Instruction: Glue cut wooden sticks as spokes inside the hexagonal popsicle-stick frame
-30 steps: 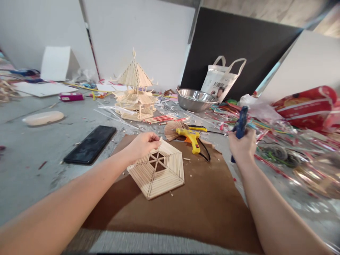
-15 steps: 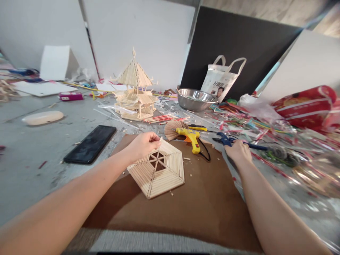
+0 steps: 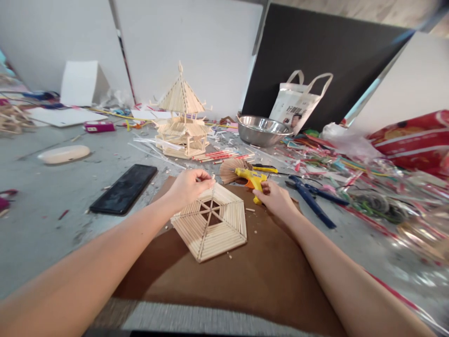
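A hexagonal panel of pale wooden sticks (image 3: pixel 224 229), with spokes and an opening around its centre, lies on a brown sheet (image 3: pixel 259 281). At the panel's far edge, my left hand (image 3: pixel 191 187) is closed in a pinch; a small wooden stick (image 3: pixel 213 178) pokes up at its fingertips, mostly hidden. My right hand (image 3: pixel 278 199) has its fingers around the handle of a yellow hot glue gun (image 3: pixel 249 176), whose nozzle points left. To the right of that hand, blue-handled pliers (image 3: pixel 308 199) lie with their handles spread.
Behind stands a stick pagoda model (image 3: pixel 182 117), with red-tipped sticks (image 3: pixel 224 155) beside it. A steel bowl (image 3: pixel 263 133), a utility knife (image 3: pixel 264 168) and a pleated brown fan shape (image 3: pixel 229 171) are nearby. A black phone (image 3: pixel 124 189) lies left; plastic scraps (image 3: pixel 351 168) clutter the right.
My right hand has let go of the pliers and moved left to the glue gun's handle. The pliers now lie turned, handles toward me. My left hand stays at the panel's far edge.
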Demonstrator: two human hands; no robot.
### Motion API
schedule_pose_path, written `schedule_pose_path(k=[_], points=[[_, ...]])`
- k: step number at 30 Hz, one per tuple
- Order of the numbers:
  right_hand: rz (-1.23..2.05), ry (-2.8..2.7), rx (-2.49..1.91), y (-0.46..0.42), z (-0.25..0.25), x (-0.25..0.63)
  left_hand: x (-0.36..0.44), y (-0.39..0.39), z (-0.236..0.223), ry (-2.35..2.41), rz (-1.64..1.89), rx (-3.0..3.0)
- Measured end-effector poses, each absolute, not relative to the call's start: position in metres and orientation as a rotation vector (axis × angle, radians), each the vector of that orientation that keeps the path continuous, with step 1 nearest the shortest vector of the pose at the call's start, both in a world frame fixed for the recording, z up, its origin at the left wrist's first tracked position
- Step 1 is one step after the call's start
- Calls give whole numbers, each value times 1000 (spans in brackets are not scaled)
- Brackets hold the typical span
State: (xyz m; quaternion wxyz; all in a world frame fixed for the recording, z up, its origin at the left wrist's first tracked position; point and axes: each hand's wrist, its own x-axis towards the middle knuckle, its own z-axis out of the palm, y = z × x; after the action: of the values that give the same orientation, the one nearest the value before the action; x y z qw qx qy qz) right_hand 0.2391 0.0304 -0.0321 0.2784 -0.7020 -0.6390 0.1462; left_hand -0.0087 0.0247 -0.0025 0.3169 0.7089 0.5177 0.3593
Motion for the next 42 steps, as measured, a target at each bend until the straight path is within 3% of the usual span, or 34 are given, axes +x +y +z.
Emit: schedule_pose_path(k=[11, 18, 25, 42], points=[[1096, -1255, -1698, 25, -9, 245, -4, 22, 0, 1228, 1102, 1499], [1424, -1145, -1153, 9, 3, 240, -5, 24, -2, 1089, 1115, 1395], [1360, -1438, -1127, -6, 2, 225, -2, 22, -2, 1048, 1055, 1321], [1219, -1453, -1190, -11, -7, 211, -4, 22, -6, 998, 1036, 1179]])
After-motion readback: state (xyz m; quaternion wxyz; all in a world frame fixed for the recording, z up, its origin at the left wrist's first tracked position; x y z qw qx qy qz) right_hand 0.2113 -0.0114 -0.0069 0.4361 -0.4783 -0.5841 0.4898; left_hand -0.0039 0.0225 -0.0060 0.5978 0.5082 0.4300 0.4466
